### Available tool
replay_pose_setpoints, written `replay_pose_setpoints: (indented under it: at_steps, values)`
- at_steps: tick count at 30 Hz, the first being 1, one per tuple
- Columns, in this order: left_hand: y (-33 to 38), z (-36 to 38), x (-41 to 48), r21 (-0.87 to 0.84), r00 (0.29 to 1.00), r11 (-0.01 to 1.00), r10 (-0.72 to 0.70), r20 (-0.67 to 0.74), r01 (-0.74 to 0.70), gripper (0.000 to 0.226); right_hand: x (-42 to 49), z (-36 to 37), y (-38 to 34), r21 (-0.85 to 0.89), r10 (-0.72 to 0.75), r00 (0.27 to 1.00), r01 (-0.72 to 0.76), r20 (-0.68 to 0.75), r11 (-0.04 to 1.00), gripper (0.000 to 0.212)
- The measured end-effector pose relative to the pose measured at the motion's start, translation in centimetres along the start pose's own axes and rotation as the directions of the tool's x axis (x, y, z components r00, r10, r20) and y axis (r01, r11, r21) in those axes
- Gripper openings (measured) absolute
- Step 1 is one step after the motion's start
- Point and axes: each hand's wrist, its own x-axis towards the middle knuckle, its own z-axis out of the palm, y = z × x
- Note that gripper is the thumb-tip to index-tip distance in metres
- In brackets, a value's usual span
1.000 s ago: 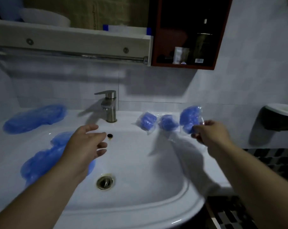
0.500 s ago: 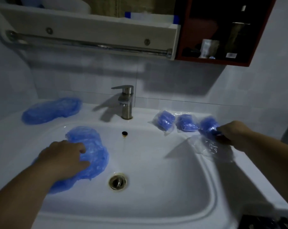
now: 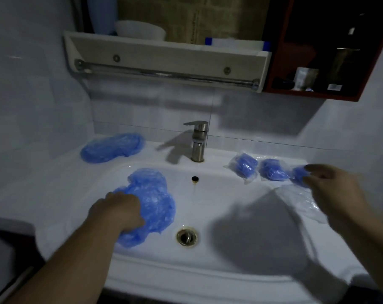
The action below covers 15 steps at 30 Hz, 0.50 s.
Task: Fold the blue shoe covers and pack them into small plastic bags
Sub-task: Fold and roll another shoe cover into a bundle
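Releasing the third packed bag (image 3: 298,177), the right hand (image 3: 334,195) has lifted.

Left hand (image 3: 118,212) palm-down, fingers (image 3: 136,217) curled on shoe cover (image 3: 153,194); right hand (image 3: 333,191) forward, blurred, hold unclear.

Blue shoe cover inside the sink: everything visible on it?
The blue shoe cover is thin, translucent, wrinkled plastic film, unfolded and loosely bunched. It lies on the left inner slope of the white sink, its lower edge just left of the drain. The left hand grips its near-left side.
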Motion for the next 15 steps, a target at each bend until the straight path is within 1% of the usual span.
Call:
replay_pose_setpoints:
  at_steps: [2, 3, 5, 7, 9, 11, 12, 13, 14, 15]
  values:
    - [0.1, -0.1, -0.2, 0.077, 0.995, 0.996, -0.044, 0.093, 0.037, 0.07, -4.0, 1.0, -1.6, 0.164, -0.009, 0.99, -0.015, 0.144, 0.986, 0.027]
    - [0.1, -0.1, -0.3, 0.098, 0.989, 0.994, -0.07, 0.13, 0.057, 0.068, -5.9, 1.6, -2.4, 0.234, -0.013, 0.977, -0.037, 0.211, 0.972, 0.025]
    - [0.3, 0.0, -0.2, 0.117, 0.984, 0.989, -0.106, 0.143, 0.089, 0.06, -8.8, 2.8, -3.4, 0.354, -0.012, 0.95, -0.104, 0.311, 0.93, 0.024]
    - [0.4, 0.2, -0.4, 0.107, 0.983, 0.989, -0.118, 0.142, 0.103, 0.056, -10.6, 4.1, -3.9, 0.384, 0.011, 0.929, -0.164, 0.371, 0.909, 0.025]
    - [0.5, 0.0, -0.8, 0.082, 0.989, 0.991, -0.111, 0.094, 0.103, 0.055, -11.4, 5.4, -3.4, 0.374, 0.033, 0.925, -0.186, 0.379, 0.909, 0.025]
    - [0.9, -0.7, -1.3, -0.012, 0.994, 0.994, -0.107, -0.038, 0.107, 0.059, -12.2, 6.1, -3.0, 0.348, 0.03, 0.935, -0.162, 0.354, 0.924, 0.024]
    - [1.1, -1.1, -1.4, -0.108, 0.986, 0.992, -0.087, -0.145, 0.071, 0.058, -12.6, 6.3, -3.0, 0.332, 0.029, 0.932, -0.158, 0.362, 0.93, 0.023]
    - [1.4, -1.5, -1.5, -0.22, 0.961, 0.975, -0.022, -0.275, -0.041, 0.054, -13.0, 6.6, -3.1, 0.324, 0.027, 0.923, -0.162, 0.383, 0.932, 0.021]
    - [1.8, -1.8, -1.6, -0.329, 0.914, 0.918, 0.079, -0.398, -0.223, 0.046, -13.4, 6.7, -3.2, 0.328, 0.022, 0.912, -0.17, 0.41, 0.929, 0.018]
    - [2.2, -2.2, -2.1, -0.45, 0.847, 0.789, 0.159, -0.508, -0.418, 0.036, -13.8, 6.9, -3.3, 0.339, 0.019, 0.901, -0.183, 0.434, 0.923, 0.014]
